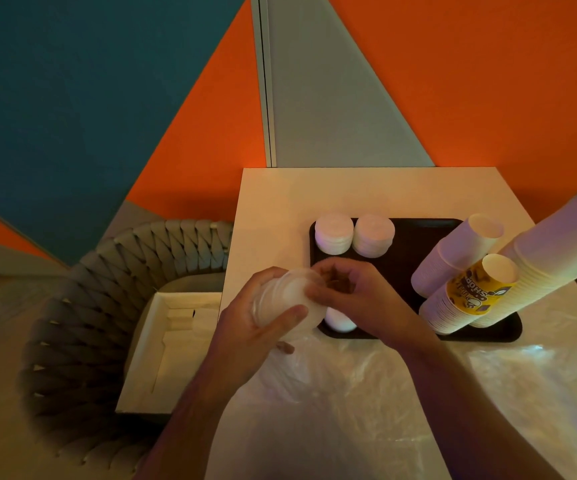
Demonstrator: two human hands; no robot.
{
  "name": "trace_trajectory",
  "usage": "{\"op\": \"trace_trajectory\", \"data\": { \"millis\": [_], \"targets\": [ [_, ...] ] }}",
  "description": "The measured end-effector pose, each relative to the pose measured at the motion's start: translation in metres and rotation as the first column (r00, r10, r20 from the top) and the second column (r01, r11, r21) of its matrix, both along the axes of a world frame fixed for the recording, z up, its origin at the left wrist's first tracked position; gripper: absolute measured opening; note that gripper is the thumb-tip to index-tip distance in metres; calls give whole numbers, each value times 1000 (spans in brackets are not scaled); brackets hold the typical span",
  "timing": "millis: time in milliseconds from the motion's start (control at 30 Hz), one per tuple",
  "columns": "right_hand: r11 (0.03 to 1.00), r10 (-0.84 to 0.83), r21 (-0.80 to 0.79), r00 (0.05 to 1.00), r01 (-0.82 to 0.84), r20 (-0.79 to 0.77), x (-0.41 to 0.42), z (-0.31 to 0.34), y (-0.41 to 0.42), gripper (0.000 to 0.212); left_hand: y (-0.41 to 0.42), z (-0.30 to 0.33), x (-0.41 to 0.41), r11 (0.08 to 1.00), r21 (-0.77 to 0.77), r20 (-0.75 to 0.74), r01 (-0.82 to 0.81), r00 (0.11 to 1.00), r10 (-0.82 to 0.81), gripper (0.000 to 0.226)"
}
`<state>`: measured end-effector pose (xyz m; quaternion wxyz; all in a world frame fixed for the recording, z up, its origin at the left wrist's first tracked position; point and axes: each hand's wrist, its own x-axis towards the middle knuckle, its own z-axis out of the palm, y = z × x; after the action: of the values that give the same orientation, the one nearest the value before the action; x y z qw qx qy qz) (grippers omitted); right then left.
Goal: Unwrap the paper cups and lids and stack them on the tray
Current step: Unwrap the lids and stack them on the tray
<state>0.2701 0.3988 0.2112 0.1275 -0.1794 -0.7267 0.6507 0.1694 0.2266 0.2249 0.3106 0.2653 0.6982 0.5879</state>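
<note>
Fingers of both hands grip round, translucent plastic lids.

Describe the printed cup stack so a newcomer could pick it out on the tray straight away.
Start at the black tray on the white table. At its right end rise three leaning stacks of paper cups. The printed cup stack is the shortest and nearest of them, and its top cup alone carries a yellow band with dark lettering; the plain stacks beside it are bare white.
</note>
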Motion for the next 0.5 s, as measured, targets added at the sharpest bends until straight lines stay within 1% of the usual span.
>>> {"op": "trace_trajectory", "data": {
  "millis": [33, 100, 133, 167, 200, 233, 267, 300, 333, 433, 500],
  "targets": [
    [995, -26, -101, 999, 22, -33, 0, 0, 1, 23, -1, -1, -1, 1000, -3, 6, -7, 1000, 7, 48],
    [946, -124, -311, 989, 94, -79, 2, -3, 8, 26, -2, -5, -4, 1000, -12, -1, -29, 1000, 29, 44],
    [922, -181, -360, 980, 140, -82, 3, -6, 14, 26, -3, -8, -6, 999, -16, -3, -47, 999, 47, 40],
    [929, -224, -315, 973, 193, -63, 3, -9, 19, 25, -4, -10, -7, 997, -20, -1, -68, 998, 68, 37],
    [954, -261, -160, 965, 254, -24, 5, -17, 25, 24, -5, -13, -7, 996, -23, 0, -85, 996, 85, 36],
    [954, -293, 74, 956, 292, 13, 6, -29, 33, 23, -5, -15, -8, 995, -20, -5, -94, 996, 94, 36],
    [917, -305, 282, 952, 282, 38, 7, -41, 38, 24, -5, -16, -8, 995, -20, -8, -96, 995, 96, 36],
    [869, -303, 424, 952, 254, 51, 9, -53, 41, 27, -5, -17, -8, 995, -21, -6, -95, 995, 95, 36],
    [832, -293, 506, 955, 226, 55, 10, -65, 42, 30, -4, -18, -8, 996, -20, -3, -92, 996, 92, 36],
    [741, -244, 654, 969, 153, 50, 14, -95, 43, 33, -4, -19, -8, 997, -18, -4, -71, 997, 71, 36],
    [656, -223, 751, 969, 72, 102, 18, -111, 41, 31, -3, -19, -9, 998, -12, -3, -59, 998, 58, 35]
  ]
}}
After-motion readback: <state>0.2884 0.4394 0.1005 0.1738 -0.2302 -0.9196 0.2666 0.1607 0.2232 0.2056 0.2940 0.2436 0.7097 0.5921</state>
